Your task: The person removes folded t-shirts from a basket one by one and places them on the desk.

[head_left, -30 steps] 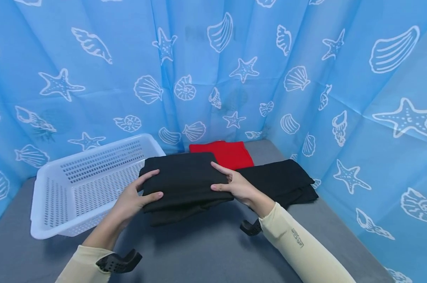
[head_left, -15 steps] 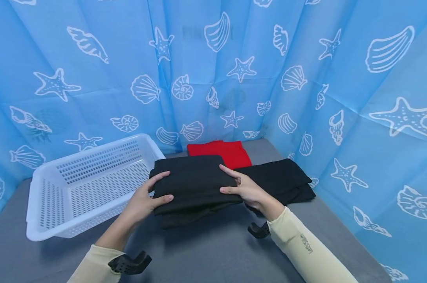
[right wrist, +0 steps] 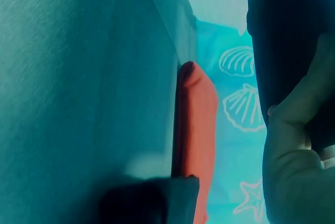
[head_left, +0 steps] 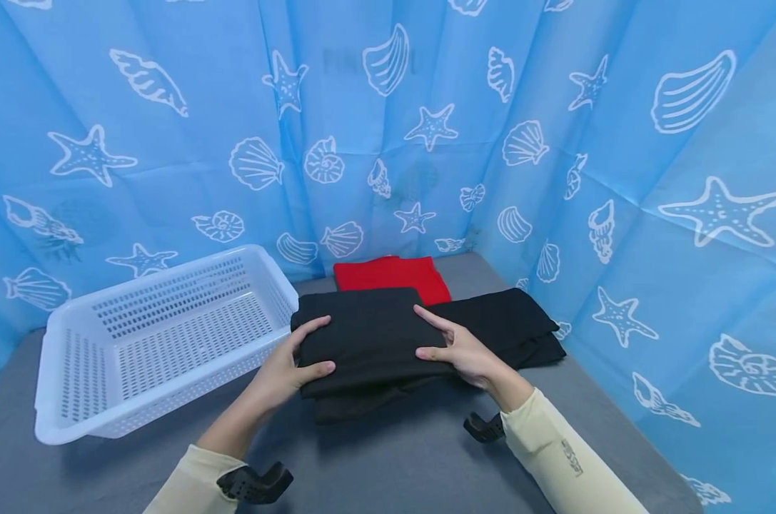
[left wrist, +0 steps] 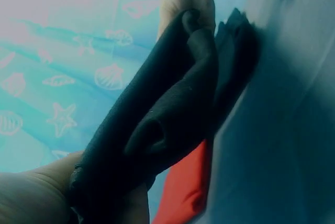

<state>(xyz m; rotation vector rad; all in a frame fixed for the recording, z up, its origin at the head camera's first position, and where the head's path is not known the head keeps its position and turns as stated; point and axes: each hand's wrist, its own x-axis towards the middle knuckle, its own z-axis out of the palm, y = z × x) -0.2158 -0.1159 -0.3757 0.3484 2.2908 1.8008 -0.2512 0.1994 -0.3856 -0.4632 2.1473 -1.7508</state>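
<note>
A folded black garment [head_left: 368, 335] is held up off the grey table between my two hands. My left hand [head_left: 291, 364] grips its left edge, thumb and a finger on top and the other fingers out of sight beneath. On the opposite edge, my right hand [head_left: 465, 353] holds it the same way. In the left wrist view the black garment [left wrist: 167, 114] shows its layered side, with a loose fold sagging below. The right wrist view shows the right hand [right wrist: 298, 166] curled around the dark cloth [right wrist: 282, 41].
A white perforated basket [head_left: 163, 396] stands at the left, with nothing visible inside. Behind the held garment lies a folded red cloth [head_left: 394, 275]. Another folded black garment [head_left: 516, 321] is on the table [head_left: 413, 464] at the right. A blue shell-patterned curtain [head_left: 336, 86] hangs around the back and right.
Both hands have carried the black garment to the right and slightly nearer, away from the basket. The grip looks the same. The camera view has shifted slightly to the right.
</note>
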